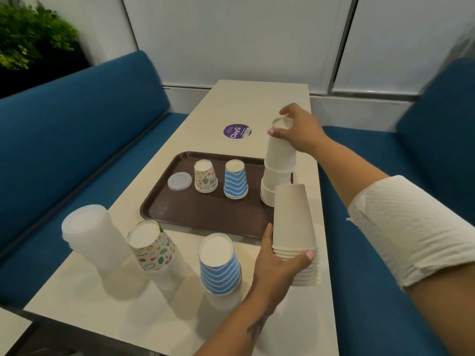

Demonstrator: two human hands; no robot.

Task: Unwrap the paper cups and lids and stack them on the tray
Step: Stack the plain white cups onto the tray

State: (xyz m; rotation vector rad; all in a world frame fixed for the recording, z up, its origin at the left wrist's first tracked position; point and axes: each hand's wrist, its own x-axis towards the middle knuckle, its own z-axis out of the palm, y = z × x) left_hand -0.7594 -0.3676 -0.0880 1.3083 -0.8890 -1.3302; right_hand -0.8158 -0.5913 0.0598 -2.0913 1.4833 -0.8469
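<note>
Left hand (279, 263) low centre-right of frame, forearm entering from bottom edge, fingers and thumb curled round the rim end of a white cup stack (295, 235), upside down, standing at the table's right edge with little margin beyond it. Just left of it, a wrapped blue-striped stack (220, 265), then a wrapped patterned stack (153, 249), then a wrapped lid stack (90, 235) at lower left, all on the bare table (257, 104), close together.

Brown tray (205, 214) mid-frame. On it: one clear lid (180, 181) at the left, a short patterned cup stack (205, 176), a blue-striped cup stack (235, 179), and at its right rim a tall white cup stack (279, 173). Open tray floor in front of these, along the near rim. Right hand (299, 131) above centre-right, arm reaching in from the right with a white sleeve (411, 227) on the upper arm, fingertips pinching the top white cup of the tall stack.

Far half of the table is open, only a purple round sticker (237, 131) there. Blue bench seats (77, 119) flank both sides, white wall panels behind, green plant (28, 34) upper left.
</note>
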